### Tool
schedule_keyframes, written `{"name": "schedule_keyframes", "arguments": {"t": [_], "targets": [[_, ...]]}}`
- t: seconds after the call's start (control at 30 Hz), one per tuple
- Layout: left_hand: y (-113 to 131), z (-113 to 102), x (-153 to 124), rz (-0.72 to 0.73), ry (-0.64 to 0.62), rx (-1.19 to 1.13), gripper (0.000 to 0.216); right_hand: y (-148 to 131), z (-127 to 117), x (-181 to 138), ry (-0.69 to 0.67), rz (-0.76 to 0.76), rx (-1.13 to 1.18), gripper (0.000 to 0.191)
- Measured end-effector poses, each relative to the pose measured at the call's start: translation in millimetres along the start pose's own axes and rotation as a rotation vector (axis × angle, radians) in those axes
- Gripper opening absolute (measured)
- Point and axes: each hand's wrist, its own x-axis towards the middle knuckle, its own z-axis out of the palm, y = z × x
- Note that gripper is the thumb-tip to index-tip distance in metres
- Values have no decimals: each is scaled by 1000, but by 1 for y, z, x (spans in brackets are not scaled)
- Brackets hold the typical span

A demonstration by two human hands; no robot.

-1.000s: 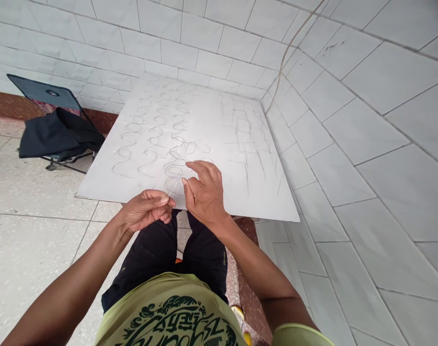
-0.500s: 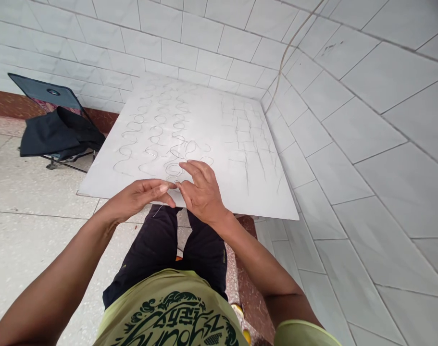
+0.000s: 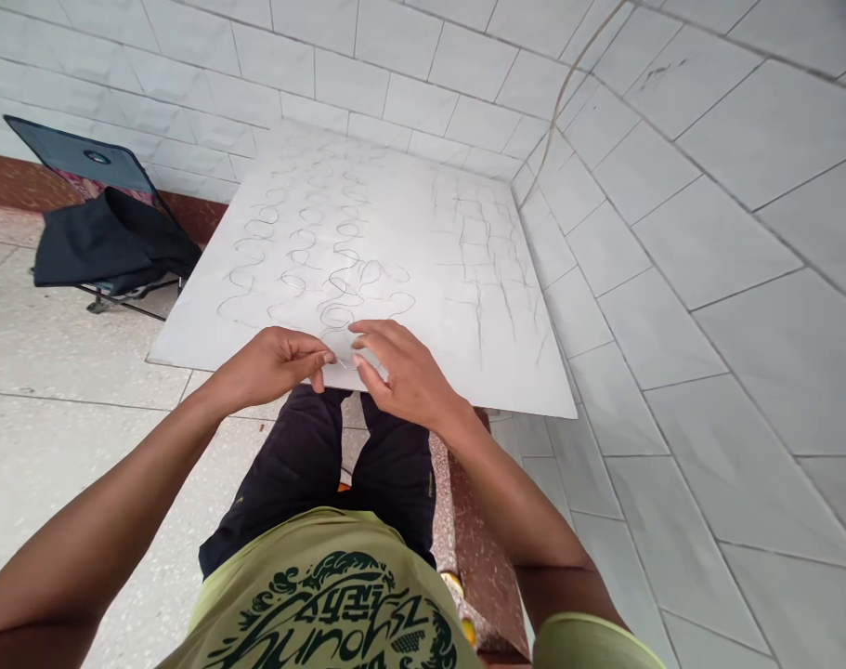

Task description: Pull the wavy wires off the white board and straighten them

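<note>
My left hand [image 3: 283, 362] pinches a thin wire [image 3: 343, 363] between thumb and fingertips, over the near edge of a white board [image 3: 409, 209]. Close by on the right, my right hand [image 3: 412, 376] is curved with its thumb and fingers apart and nothing plainly between them. Just beyond the fingertips lie looped wires [image 3: 337, 309]. Rows of wavy wire pieces [image 3: 241, 276] cover the board's left half. Straighter wire pieces [image 3: 476, 321] lie crossed in a loose grid on its right side.
A folding chair [image 3: 92, 158] with a dark cloth [image 3: 109, 243] on it stands on the floor at left. Tiled walls [image 3: 673, 232] border the board at the back and right. A cable [image 3: 554, 111] runs down the corner. My legs [image 3: 387, 465] are below the board's near edge.
My right hand has drawn slightly away from my left, and its thumb and fingers have parted. My left fingers have closed into a pinch on the wire. The view has shifted slightly.
</note>
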Motion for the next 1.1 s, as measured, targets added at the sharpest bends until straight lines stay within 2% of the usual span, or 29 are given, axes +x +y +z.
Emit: {"name": "schedule_keyframes", "arguments": {"t": [0.07,0.13,0.3,0.4,0.47,0.57,0.7,0.77,0.8,0.87,0.93,1.03,1.1], "targets": [[-3,-2,-1,-1,10,-34,11,4,-3,1,11,48,-25,25],[-3,-2,-1,10,5,10,17,8,-4,4,-37,58,-122,29],[2,0,-1,115,-4,302,28,11,0,14,-287,-4,-449,24],[1,2,-3,154,20,444,30,10,4,17,-354,-43,-494,24],[-1,5,-6,188,61,486,29,10,9,16,-337,10,-468,23],[-3,10,-15,264,176,487,26,10,18,12,-188,266,-305,26],[0,14,-28,298,333,536,30,10,31,7,94,659,334,33],[3,9,-30,299,367,614,30,10,36,4,127,770,588,31],[4,6,-29,306,364,657,30,10,37,2,127,772,610,30],[6,-3,-25,318,290,753,31,11,35,-1,121,644,474,27],[9,-13,-19,304,177,844,34,13,29,-3,100,383,231,33],[13,-25,-13,250,60,903,40,18,13,-6,-27,-34,-33,43],[15,-31,-9,232,34,898,41,24,5,-6,-125,-227,-138,40]]}}
